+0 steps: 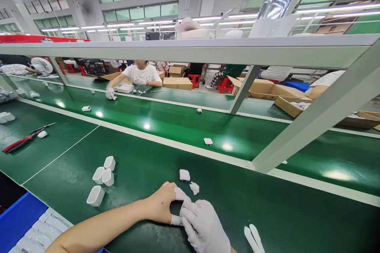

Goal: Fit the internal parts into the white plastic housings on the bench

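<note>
**Hand position.** The left hand (158, 207), bare, and the right hand (204, 227), gloved in white, are meeting at the near edge of the green table (267, 213). The left fingers are curling inward, and their white-capped fingertips (179, 194) are touching the glove's fingers. Whether a part is being clamped between them cannot be told, because the contact point is hidden.

**Nearest parts.** Taking the joined hands as the dial centre:
- A small white piece (184, 174) is lying at 12 o'clock, near the hands.
- A second, rougher piece (194, 188) is lying just beside it at 1 o'clock.
- Four open white shells (108, 177) are sitting at 10 o'clock, well apart from the hands, and the nearest one (95, 196) is resting on its side.
- White tweezers (254, 239) are lying at 3 o'clock.
- A blue tray (18, 215) is showing at 9 o'clock.
- Red pliers (19, 142) are lying further out at 10 o'clock.

**Recommended technique.** In judgement, fingertip work of this kind is going best when:
- the hands are being kept low over the table, so that a dropped part is staying within reach;
- the left wrist is resting on the surface for steadiness;
- pressure is being applied with the fingertip pads only.

**Surroundings.** A white block (208, 141) is riding the belt (178, 126) at 12 o'clock, beyond the table. A co-worker (139, 74) is sitting on the far side.
</note>
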`<state>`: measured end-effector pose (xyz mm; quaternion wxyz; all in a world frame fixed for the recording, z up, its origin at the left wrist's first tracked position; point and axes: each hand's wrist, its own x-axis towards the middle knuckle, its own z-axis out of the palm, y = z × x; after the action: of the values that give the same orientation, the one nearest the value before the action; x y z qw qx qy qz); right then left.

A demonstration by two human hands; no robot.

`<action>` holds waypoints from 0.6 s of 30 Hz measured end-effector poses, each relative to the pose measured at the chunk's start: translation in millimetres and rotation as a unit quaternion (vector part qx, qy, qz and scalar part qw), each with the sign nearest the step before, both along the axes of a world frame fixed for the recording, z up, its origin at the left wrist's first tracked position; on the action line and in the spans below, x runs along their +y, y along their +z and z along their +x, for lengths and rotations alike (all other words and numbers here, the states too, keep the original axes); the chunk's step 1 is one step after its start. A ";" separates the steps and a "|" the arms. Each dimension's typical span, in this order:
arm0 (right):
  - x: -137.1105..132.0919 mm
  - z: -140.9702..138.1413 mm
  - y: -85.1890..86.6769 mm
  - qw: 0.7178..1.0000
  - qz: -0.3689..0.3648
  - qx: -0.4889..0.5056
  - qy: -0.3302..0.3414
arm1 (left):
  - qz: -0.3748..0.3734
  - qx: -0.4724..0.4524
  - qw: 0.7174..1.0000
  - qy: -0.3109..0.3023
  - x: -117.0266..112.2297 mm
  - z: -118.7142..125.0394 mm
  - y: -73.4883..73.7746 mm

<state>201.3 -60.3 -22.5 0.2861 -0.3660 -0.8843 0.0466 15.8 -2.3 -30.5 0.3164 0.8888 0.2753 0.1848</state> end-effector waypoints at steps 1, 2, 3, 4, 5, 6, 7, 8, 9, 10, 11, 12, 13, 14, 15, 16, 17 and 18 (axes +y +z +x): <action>0.2 2.8 -0.7 0.999 -0.019 0.028 0.011 | 0.003 -0.007 1.000 0.008 -1.0 0.3 -1.5; 0.4 5.8 -2.2 0.997 -0.045 0.068 0.012 | 0.005 -0.020 0.999 0.024 -2.2 0.9 -2.6; 0.5 8.6 -4.8 0.990 -0.072 0.120 -0.001 | 0.007 -0.036 0.998 0.046 -3.5 1.8 -3.2; 0.6 10.6 -8.3 0.979 -0.101 0.177 -0.024 | 0.010 -0.052 0.996 0.073 -5.0 3.2 -2.8; 0.7 11.7 -12.8 0.962 -0.135 0.232 -0.052 | 0.015 -0.066 0.993 0.097 -6.6 4.9 -1.6; 0.9 11.7 -17.7 0.941 -0.176 0.279 -0.073 | 0.026 -0.075 0.990 0.113 -8.2 7.0 0.8; 1.1 10.5 -22.4 0.918 -0.224 0.317 -0.078 | 0.041 -0.082 0.989 0.119 -9.9 9.3 4.0; 1.3 8.4 -26.2 0.891 -0.272 0.356 -0.071 | 0.058 -0.089 0.988 0.113 -11.7 11.5 8.1; 1.3 5.7 -28.4 0.858 -0.321 0.398 -0.052 | 0.076 -0.099 0.987 0.101 -13.7 13.5 12.7; 1.0 2.7 -28.7 0.817 -0.370 0.442 -0.025 | 0.090 -0.113 0.986 0.087 -15.9 15.1 17.8; 0.3 -0.1 -26.8 0.766 -0.415 0.491 0.006 | 0.093 -0.128 0.984 0.078 -18.3 16.3 23.0; -0.9 -2.5 -22.9 0.707 -0.461 0.534 0.043 | 0.087 -0.142 0.983 0.075 -20.9 17.1 28.2; -2.6 -4.2 -17.5 0.644 -0.505 0.569 0.084 | 0.076 -0.156 0.982 0.076 -23.7 17.7 33.1; -4.6 -5.4 -11.1 0.585 -0.540 0.591 0.125 | 0.063 -0.170 0.980 0.079 -26.4 18.2 37.5; -6.7 -5.9 -4.4 0.540 -0.564 0.604 0.156 | 0.049 -0.182 0.979 0.083 -29.0 18.9 41.3; -8.7 -5.9 2.0 0.511 -0.578 0.612 0.177 | 0.033 -0.193 0.977 0.085 -31.3 19.9 44.4; -10.5 -5.5 7.9 0.500 -0.580 0.616 0.184 | 0.016 -0.203 0.975 0.087 -33.3 21.4 46.8; -11.9 -5.0 13.0 0.506 -0.575 0.618 0.179 | -0.002 -0.212 0.973 0.088 -34.9 23.2 48.4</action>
<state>196.3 -72.2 -9.5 0.4724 -0.1624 -0.3095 0.8091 39.0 -37.2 17.8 0.3519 0.8010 0.2798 0.3953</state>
